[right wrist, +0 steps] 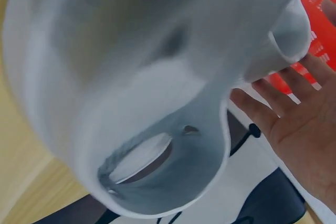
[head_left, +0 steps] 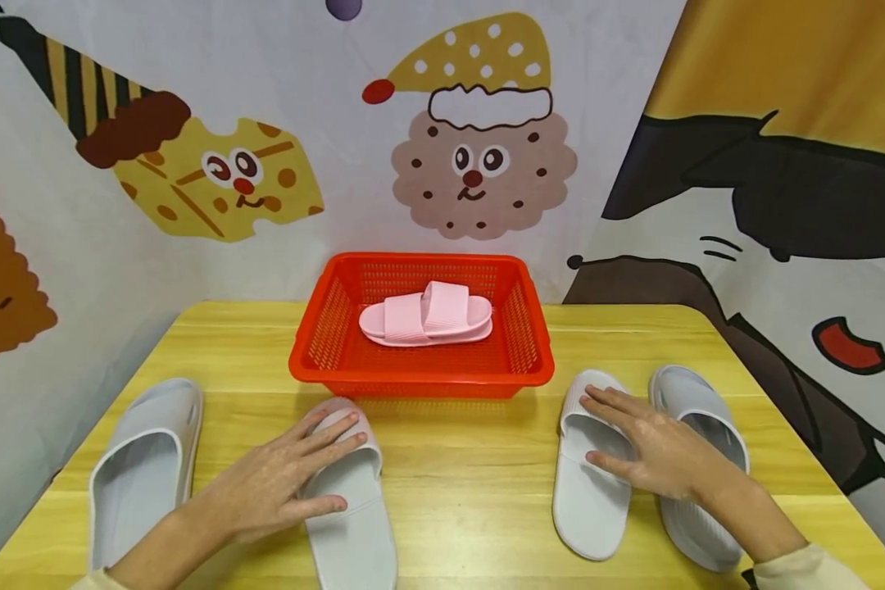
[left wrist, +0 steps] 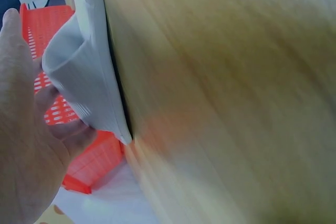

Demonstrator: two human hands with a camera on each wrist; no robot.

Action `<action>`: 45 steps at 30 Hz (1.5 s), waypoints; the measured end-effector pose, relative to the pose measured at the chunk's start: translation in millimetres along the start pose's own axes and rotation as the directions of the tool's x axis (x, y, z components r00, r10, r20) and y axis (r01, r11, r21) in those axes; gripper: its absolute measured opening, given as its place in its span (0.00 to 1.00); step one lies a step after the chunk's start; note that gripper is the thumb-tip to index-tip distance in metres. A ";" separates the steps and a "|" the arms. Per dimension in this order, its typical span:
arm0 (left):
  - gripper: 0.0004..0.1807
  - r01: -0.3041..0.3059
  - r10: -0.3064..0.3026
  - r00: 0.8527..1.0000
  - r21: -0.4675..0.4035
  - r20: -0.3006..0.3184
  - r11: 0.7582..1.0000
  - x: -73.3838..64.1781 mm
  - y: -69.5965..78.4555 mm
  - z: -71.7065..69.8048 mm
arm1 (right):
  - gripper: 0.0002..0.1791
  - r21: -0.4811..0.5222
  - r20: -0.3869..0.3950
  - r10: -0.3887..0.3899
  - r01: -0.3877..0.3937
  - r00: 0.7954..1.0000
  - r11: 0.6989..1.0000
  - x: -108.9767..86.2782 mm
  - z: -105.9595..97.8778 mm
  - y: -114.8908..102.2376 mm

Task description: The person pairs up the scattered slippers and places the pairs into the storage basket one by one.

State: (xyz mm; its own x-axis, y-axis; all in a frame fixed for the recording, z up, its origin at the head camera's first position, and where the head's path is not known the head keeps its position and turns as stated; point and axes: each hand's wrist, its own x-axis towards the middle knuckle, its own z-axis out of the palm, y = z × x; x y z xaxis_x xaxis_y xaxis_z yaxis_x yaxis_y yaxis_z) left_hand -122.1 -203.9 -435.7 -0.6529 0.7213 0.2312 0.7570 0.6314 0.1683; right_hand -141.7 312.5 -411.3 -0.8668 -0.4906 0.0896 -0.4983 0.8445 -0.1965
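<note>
My left hand [head_left: 276, 483] reaches over a light grey slipper [head_left: 357, 533], its spread fingers at the ridged strap. In the left wrist view the fingertips lie beside the strap [left wrist: 81, 85]. A matching light grey slipper [head_left: 590, 516] lies on the right, with my right hand [head_left: 656, 447] over its strap, fingers spread. The right wrist view has those fingers [right wrist: 294, 85] close to the strap; whether they touch it I cannot tell. Two larger grey slippers lie outside these, one [head_left: 136, 483] at far left and one [head_left: 696, 520] partly under my right forearm.
A red plastic basket [head_left: 424, 378] stands at the back middle of the yellow wooden table [head_left: 472, 483]. Inside it lies a pair of pink slippers [head_left: 442, 315], one overlapping the other. Behind the table hangs a white cloth [head_left: 354, 180] with cartoon prints.
</note>
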 end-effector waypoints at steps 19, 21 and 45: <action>0.42 -0.033 0.033 0.999 0.043 0.010 0.999 2.8 3.3 -10.3 | 0.51 -0.084 0.026 -0.006 0.008 1.000 0.996 -4.8 2.4 -30.5; 0.48 -0.085 0.084 0.996 0.037 0.034 0.996 7.3 3.2 -14.3 | 0.50 -0.049 0.063 -0.002 0.005 0.998 0.999 -6.8 0.0 -27.3; 0.65 -0.093 0.092 0.961 -0.007 0.261 0.996 17.3 6.8 -28.5 | 0.71 0.009 0.153 -0.137 0.138 0.979 0.990 6.4 -2.7 -5.8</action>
State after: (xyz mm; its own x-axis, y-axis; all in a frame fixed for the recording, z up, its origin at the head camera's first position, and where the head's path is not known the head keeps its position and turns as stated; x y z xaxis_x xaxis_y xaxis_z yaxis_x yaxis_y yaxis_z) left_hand -127.5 -195.2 -403.3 -0.5644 0.8254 -0.0120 0.8147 0.5593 0.1530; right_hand -144.4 305.1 -407.0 -0.7767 -0.6289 -0.0352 -0.6125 0.7670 -0.1910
